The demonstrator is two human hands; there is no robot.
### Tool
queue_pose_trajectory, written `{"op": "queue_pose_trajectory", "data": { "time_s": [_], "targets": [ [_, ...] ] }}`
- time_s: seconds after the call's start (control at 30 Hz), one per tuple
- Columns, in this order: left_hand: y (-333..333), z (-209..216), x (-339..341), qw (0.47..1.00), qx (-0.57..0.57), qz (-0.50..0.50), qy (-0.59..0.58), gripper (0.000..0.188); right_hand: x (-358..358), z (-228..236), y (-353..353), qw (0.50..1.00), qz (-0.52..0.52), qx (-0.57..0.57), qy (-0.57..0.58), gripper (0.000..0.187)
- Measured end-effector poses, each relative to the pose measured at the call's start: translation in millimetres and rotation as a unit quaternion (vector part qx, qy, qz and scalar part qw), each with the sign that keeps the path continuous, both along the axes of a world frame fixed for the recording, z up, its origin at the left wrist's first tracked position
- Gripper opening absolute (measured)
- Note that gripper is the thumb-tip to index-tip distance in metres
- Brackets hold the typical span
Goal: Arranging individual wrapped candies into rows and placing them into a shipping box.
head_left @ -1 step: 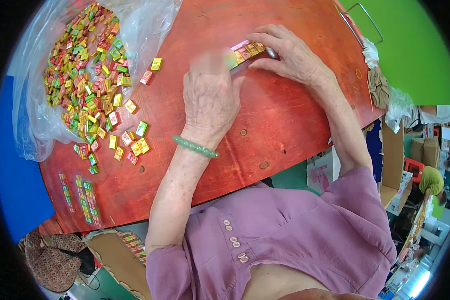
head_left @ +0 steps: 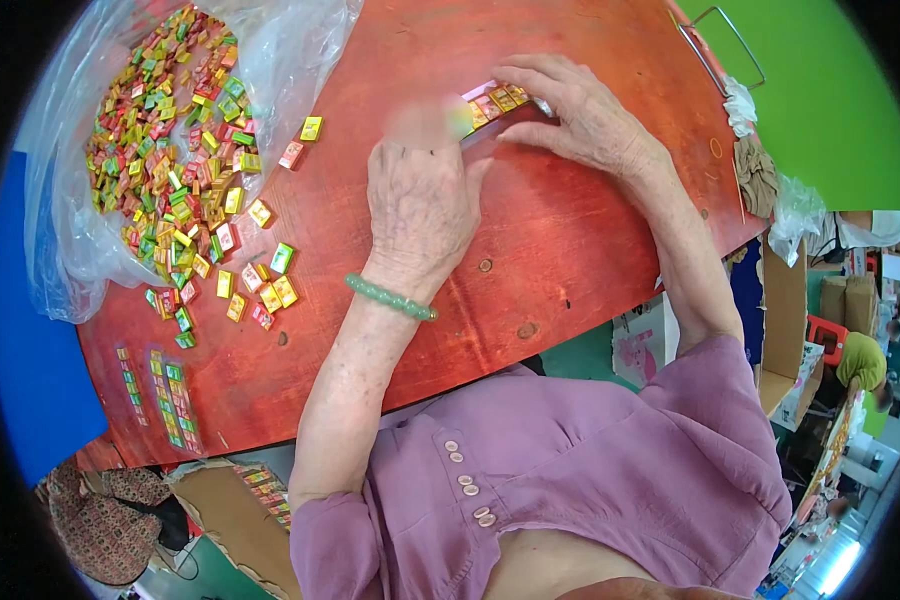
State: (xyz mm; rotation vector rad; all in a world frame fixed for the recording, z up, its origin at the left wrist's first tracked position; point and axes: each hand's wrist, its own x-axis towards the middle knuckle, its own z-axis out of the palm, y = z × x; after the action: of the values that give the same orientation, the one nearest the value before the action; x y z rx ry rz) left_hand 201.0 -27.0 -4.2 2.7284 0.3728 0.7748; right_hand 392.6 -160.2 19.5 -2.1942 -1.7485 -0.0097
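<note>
While both my hands sit at the far side of the red table [head_left: 570, 250], they meet over a short row of small wrapped pieces [head_left: 492, 103] lined up edge to edge, red, yellow and green. That row runs with its long axis slanting from near-left up to far-right, and it lies just beyond my knuckles, well to the right of the big supply.

My right hand [head_left: 582, 112] comes in from the right and lies along the far-right end of the row, fingers spread fairly flat and arched over it, fingertips touching the pieces. My left hand [head_left: 420, 195], with the green bead bracelet [head_left: 390, 297] at its wrist, is at the near-left end; its fingers are curled forward and blurred, so I cannot tell whether they pinch a piece or only press against the row's end. Between the two, the right hand covers more of the row, the left closes it off.

Far to my left a clear plastic bag [head_left: 290, 60] lies open with a heap of loose pieces [head_left: 165, 150] spilling toward me, and a few strays [head_left: 270, 285] are scattered between the heap and my left forearm. Near the table's left near edge lie two finished strips [head_left: 175, 400], side by side, pointing away from me.
</note>
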Motion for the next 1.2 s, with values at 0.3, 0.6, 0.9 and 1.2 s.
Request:
{"op": "queue_pose_trajectory", "data": {
  "time_s": [0.3,0.6,0.9,1.2],
  "targets": [
    [-2.8,-11.0,-4.4,0.994,0.045,0.014,0.095,0.081,-20.9,-19.7,-12.9,0.989,-0.044,-0.093,-0.108,0.077],
    [12.3,-1.7,-3.8,0.989,-0.041,-0.044,0.138,0.074,-32.8,-16.3,-23.2,0.991,-0.048,-0.085,-0.096,0.066],
    [-10.6,-18.2,-58.7,0.997,0.058,-0.038,-0.016,0.021,-82.7,5.9,-40.6,0.997,-0.049,-0.043,0.041,0.045],
    [26.0,41.4,-198.8,0.996,-0.054,0.049,-0.048,0.031,-162.2,52.0,52.4,0.974,0.15,-0.045,0.163,0.051]
  ]
}}
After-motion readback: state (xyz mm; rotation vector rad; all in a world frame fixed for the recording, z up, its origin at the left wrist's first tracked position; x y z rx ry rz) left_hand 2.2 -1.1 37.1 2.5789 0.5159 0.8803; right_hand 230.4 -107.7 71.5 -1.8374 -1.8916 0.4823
